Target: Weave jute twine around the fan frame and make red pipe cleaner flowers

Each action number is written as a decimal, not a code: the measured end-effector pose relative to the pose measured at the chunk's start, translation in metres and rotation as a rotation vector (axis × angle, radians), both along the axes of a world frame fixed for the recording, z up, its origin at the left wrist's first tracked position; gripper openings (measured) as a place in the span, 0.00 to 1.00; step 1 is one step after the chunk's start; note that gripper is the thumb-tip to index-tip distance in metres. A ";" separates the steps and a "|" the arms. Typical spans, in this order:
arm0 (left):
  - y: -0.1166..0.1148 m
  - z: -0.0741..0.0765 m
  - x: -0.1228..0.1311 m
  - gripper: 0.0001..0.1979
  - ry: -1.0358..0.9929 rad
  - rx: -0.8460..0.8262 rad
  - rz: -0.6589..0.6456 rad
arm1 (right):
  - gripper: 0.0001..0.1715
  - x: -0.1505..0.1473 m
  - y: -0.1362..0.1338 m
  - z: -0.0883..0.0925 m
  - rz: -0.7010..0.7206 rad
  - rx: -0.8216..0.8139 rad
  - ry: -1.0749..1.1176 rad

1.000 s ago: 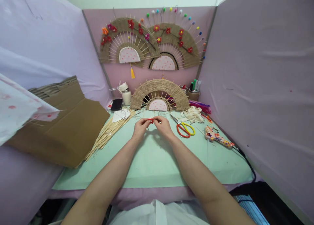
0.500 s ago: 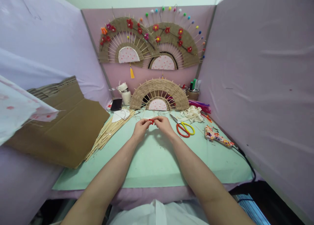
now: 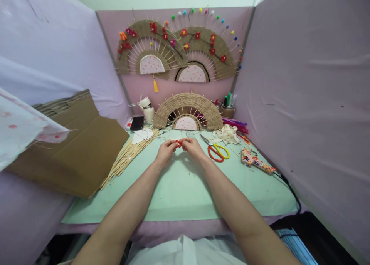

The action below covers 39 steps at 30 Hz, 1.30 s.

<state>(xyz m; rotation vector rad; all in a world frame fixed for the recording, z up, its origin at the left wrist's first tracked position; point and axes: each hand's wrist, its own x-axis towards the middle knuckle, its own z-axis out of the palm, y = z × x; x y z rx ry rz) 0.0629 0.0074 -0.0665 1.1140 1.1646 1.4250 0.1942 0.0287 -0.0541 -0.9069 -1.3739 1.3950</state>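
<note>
Between my two hands, above the middle of the green tabletop (image 3: 185, 192), is a small red flower (image 3: 178, 143) that looks fuzzy, like the ones on the wall fans. The fingertips of my left hand (image 3: 167, 151) pinch its left side. My right hand (image 3: 191, 146) pinches it from the right, so my fingers cover part of it. Just behind my hands stands a woven twine fan (image 3: 187, 99) with thin sticks and a dotted half-round centre. Scissors (image 3: 216, 151) with red and yellow handles lie to the right of my right hand.
A floral glue gun (image 3: 256, 160) with a black cord lies at right, near crumpled cream cloth (image 3: 227, 135). Thin sticks (image 3: 127, 157) and a cardboard sheet (image 3: 66, 149) lie at left. A phone (image 3: 137, 123), bottle (image 3: 148, 111) and pen cup (image 3: 227, 110) stand behind.
Both hands stay in nearly the same place. The red flower has turned slightly between my fingers and shows a little more.
</note>
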 end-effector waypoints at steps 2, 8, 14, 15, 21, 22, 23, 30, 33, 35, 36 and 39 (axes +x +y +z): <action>-0.001 0.003 0.000 0.07 -0.019 -0.012 -0.012 | 0.13 -0.001 0.002 -0.002 0.021 -0.022 0.029; -0.006 0.009 0.002 0.08 -0.056 -0.051 -0.020 | 0.13 0.000 0.003 -0.004 0.076 -0.091 0.081; -0.004 0.002 0.002 0.08 -0.012 -0.107 0.010 | 0.12 0.003 0.000 -0.001 0.006 -0.041 -0.053; -0.003 0.002 0.002 0.08 -0.012 -0.114 0.013 | 0.12 0.003 -0.001 -0.001 -0.010 -0.019 -0.092; -0.004 0.006 0.000 0.13 -0.152 -0.164 -0.031 | 0.10 0.003 0.001 -0.004 -0.135 0.014 -0.154; -0.004 0.006 0.000 0.13 -0.169 -0.178 -0.036 | 0.10 0.002 0.001 -0.005 -0.149 0.011 -0.147; -0.004 0.007 0.000 0.14 -0.169 -0.187 -0.040 | 0.10 0.002 0.002 -0.006 -0.156 0.011 -0.144; -0.007 0.003 0.006 0.17 -0.124 -0.119 -0.025 | 0.10 -0.001 0.003 -0.010 -0.198 0.093 -0.208; -0.008 0.002 0.006 0.17 -0.124 -0.096 -0.032 | 0.10 -0.001 0.002 -0.008 -0.188 0.108 -0.218; -0.007 0.002 0.005 0.17 -0.118 -0.090 -0.037 | 0.11 0.002 0.001 -0.005 -0.147 0.100 -0.215; -0.007 0.002 0.005 0.17 -0.109 -0.087 -0.041 | 0.11 0.004 0.001 -0.003 -0.132 0.100 -0.214; -0.005 0.002 0.001 0.17 -0.057 -0.069 -0.049 | 0.12 0.011 0.002 0.003 -0.139 0.129 -0.217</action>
